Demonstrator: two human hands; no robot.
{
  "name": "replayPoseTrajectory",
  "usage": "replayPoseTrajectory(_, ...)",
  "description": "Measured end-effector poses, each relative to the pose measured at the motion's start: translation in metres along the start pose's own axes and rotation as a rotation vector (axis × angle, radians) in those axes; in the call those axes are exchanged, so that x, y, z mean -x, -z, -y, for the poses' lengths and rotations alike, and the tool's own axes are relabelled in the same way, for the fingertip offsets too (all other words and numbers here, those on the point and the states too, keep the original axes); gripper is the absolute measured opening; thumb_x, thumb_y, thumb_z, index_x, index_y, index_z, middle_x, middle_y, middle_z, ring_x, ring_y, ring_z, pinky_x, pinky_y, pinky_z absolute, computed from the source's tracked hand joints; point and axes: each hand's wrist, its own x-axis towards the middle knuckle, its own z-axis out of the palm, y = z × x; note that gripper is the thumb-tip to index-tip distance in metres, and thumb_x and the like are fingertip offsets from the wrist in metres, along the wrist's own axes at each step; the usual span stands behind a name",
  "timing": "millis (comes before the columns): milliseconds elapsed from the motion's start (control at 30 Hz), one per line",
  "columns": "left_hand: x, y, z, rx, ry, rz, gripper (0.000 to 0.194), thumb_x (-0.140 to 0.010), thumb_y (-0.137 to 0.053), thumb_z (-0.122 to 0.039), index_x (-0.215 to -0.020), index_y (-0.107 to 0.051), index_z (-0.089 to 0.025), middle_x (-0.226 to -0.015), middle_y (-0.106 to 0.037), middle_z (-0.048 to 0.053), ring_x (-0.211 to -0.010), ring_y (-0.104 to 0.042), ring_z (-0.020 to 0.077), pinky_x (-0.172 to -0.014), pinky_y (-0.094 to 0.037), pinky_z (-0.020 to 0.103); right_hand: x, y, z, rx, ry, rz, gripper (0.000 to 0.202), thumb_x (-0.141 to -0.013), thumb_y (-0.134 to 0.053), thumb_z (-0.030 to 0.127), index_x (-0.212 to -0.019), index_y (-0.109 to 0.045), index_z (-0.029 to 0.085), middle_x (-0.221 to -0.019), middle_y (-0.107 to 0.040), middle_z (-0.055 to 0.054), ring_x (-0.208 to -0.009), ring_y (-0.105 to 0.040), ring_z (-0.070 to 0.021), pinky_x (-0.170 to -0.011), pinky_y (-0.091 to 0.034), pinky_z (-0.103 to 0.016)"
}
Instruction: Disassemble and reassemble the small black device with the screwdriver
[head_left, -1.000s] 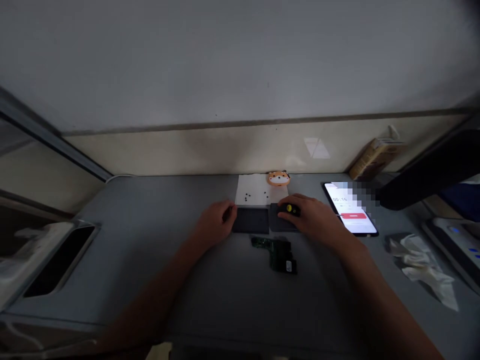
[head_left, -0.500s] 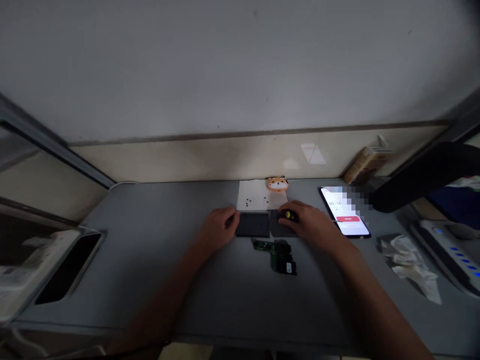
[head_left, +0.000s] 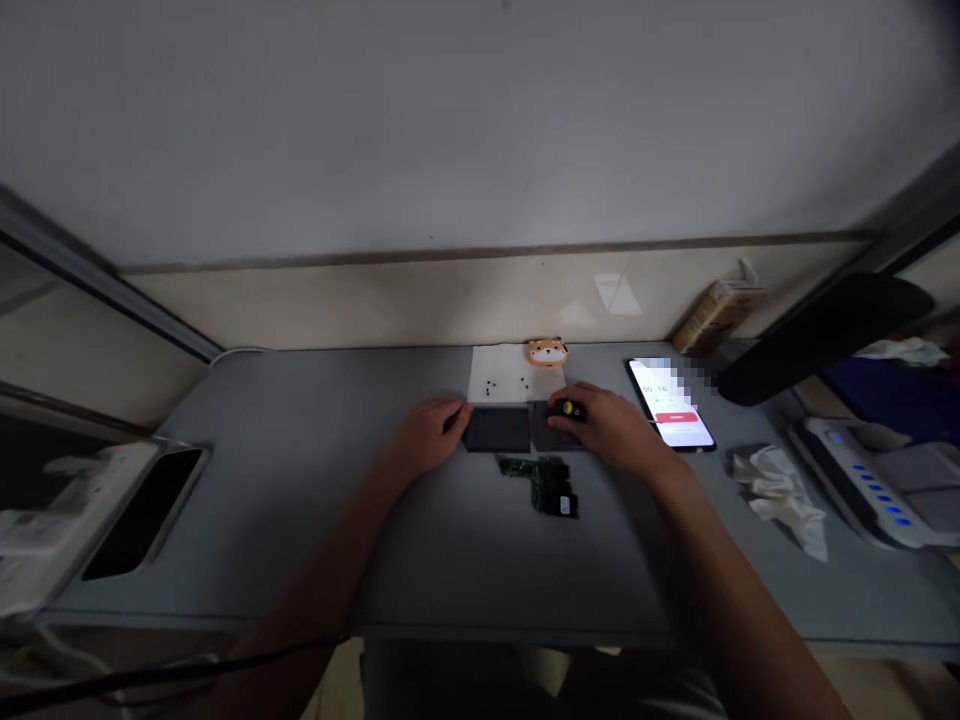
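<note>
Looks like a steadying moment, tbh: left hand (head_left: 426, 438) nearly pinched shut at the dark panel's (head_left: 499, 431) edge, right hand (head_left: 616, 430) curled round a black-and-yellow handle (head_left: 574, 409). Circuit board (head_left: 551, 488) sits just this side; imo that calls for light fingers.

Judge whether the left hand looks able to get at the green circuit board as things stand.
Probably yes. The left hand is at the near-black panel's left edge, and the circuit board lies just nearer the person, uncovered. The right hand is off to the side, apparently out of the way.
</note>
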Motion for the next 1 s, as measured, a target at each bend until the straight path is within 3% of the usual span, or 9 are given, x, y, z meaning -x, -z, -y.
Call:
replayPoseTrajectory(667,0.0008,-0.0054,-0.0025,-0.001,-0.004,0.0,0.039,-0.1,-0.041,-0.032,-0.065,-0.054,-0.02,-0.063,-0.054,0.001,-0.061,-0.051,0.016,-0.065,-0.041,0.029,0.0003,0.0008,-0.0026,0.004,0.039,-0.017,0.016,-0.092,-0.066,0.033,-0.105,-0.073,0.027,-0.105,-0.075,-0.005,-0.089,-0.07,-0.023,-0.077,-0.053,-0.035)
replayPoseTrajectory(1000,0.0008,-0.0049,-0.0034,-0.022,-0.002,0.03,0.039,-0.101,-0.041,-0.033,-0.069,-0.059,-0.02,-0.067,-0.06,0.003,-0.066,-0.056,0.0177,-0.071,-0.045,0.03,0.001,-0.0012,-0.0029,0.014,0.035,-0.037,0.018,-0.092,-0.066,0.032,-0.108,-0.072,0.026,-0.108,-0.074,-0.007,-0.094,-0.071,-0.0247,-0.083,-0.053,-0.038)
